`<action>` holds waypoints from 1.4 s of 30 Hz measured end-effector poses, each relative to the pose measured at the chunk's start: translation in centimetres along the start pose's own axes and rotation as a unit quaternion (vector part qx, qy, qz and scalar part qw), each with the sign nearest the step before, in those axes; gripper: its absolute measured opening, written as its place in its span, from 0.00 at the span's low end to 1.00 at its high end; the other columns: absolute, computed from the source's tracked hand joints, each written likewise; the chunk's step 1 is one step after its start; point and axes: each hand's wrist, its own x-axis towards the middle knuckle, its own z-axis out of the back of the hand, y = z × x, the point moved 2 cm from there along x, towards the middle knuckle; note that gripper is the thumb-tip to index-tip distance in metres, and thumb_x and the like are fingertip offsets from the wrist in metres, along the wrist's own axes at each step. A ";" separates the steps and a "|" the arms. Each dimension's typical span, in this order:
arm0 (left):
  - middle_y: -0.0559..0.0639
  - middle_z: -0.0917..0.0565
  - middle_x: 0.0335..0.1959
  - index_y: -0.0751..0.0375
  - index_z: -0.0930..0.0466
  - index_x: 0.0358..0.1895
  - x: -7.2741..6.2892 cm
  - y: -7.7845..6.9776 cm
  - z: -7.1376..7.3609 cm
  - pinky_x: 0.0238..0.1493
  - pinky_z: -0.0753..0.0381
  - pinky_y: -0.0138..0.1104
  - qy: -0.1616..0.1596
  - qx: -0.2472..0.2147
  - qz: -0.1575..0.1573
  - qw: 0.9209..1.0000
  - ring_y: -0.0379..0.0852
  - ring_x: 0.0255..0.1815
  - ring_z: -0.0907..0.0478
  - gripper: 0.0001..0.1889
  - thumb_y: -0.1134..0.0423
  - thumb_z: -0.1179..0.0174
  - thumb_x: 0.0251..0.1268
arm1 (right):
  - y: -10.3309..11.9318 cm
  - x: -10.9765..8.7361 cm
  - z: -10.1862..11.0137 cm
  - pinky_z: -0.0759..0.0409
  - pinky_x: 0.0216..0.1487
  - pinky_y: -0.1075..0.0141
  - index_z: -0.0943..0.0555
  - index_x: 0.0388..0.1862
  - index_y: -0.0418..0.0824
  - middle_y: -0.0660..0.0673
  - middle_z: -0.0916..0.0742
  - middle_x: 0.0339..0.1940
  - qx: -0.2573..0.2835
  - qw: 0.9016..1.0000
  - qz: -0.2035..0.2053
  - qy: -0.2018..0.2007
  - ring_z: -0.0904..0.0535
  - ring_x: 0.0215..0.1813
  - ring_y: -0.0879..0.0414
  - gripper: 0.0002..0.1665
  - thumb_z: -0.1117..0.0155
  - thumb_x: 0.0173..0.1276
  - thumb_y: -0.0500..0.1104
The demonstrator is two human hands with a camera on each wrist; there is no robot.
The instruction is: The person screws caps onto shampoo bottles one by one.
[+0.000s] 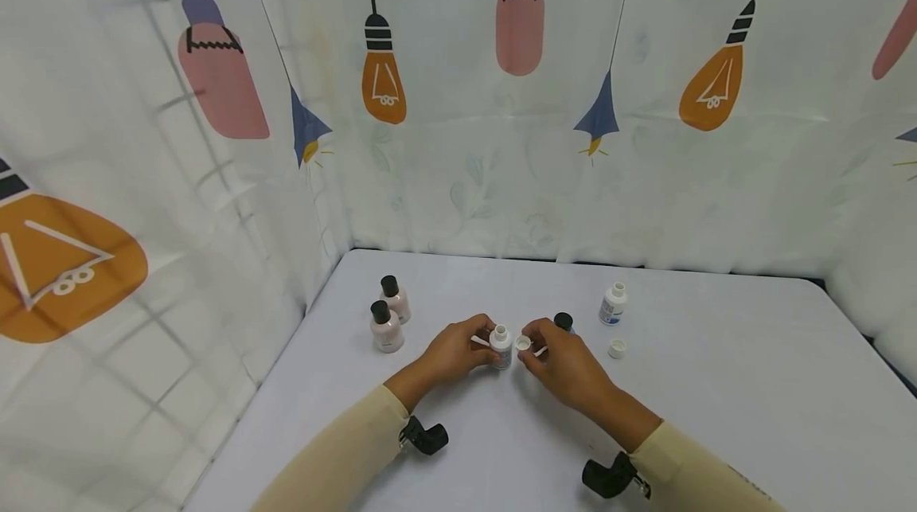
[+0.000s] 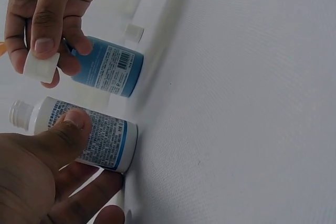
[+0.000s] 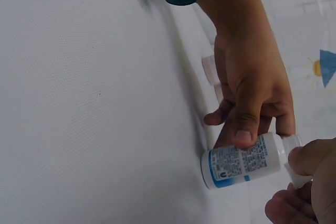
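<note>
My left hand [image 1: 453,351] grips a small white bottle [image 1: 501,351] by its sides, thumb across the printed label. The bottle stands upright on the table with its threaded neck uncovered. Just right of that neck, my right hand [image 1: 571,367] pinches a white screw cap [image 2: 42,68] between thumb and fingers. The cap [image 1: 524,343] is held off the bottle, its hollow side showing in the head view. Behind the right hand stands a blue bottle [image 2: 112,66], mostly hidden from the head camera except for its black cap [image 1: 563,322].
Two pale pink bottles with black caps, a nearer one [image 1: 387,330] and a farther one [image 1: 396,301], stand at the left. On the right are another uncapped white bottle [image 1: 613,305] and a loose white cap [image 1: 617,349]. Patterned curtains [image 1: 458,177] surround the white table [image 1: 716,384].
</note>
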 end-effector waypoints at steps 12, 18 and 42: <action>0.49 0.13 0.51 0.46 0.23 0.52 0.0 -0.1 0.0 0.53 0.18 0.44 0.000 0.029 -0.015 0.999 0.42 0.47 0.13 0.16 0.57 0.28 0.65 | 0.7 0.8 -0.3 0.16 0.37 0.69 0.20 0.57 0.40 0.46 0.12 0.43 0.007 1.000 0.013 -0.019 0.14 0.40 0.58 0.18 0.28 0.70 0.37; 0.49 0.14 0.51 0.46 0.23 0.52 0.0 -0.2 -0.1 0.53 0.18 0.44 0.003 0.027 -0.013 1.000 0.42 0.47 0.13 0.16 0.57 0.28 0.66 | 0.8 1.0 -0.5 0.16 0.37 0.69 0.20 0.57 0.40 0.46 0.13 0.43 0.004 1.000 0.017 -0.024 0.14 0.41 0.57 0.18 0.29 0.70 0.37; 0.48 0.14 0.51 0.45 0.24 0.52 -0.2 -0.3 0.0 0.52 0.18 0.43 0.008 0.029 0.000 1.000 0.43 0.48 0.13 0.17 0.56 0.28 0.65 | 1.3 1.8 0.0 0.19 0.36 0.73 0.21 0.61 0.36 0.49 0.16 0.42 0.021 0.999 0.023 -0.021 0.17 0.39 0.58 0.23 0.27 0.68 0.35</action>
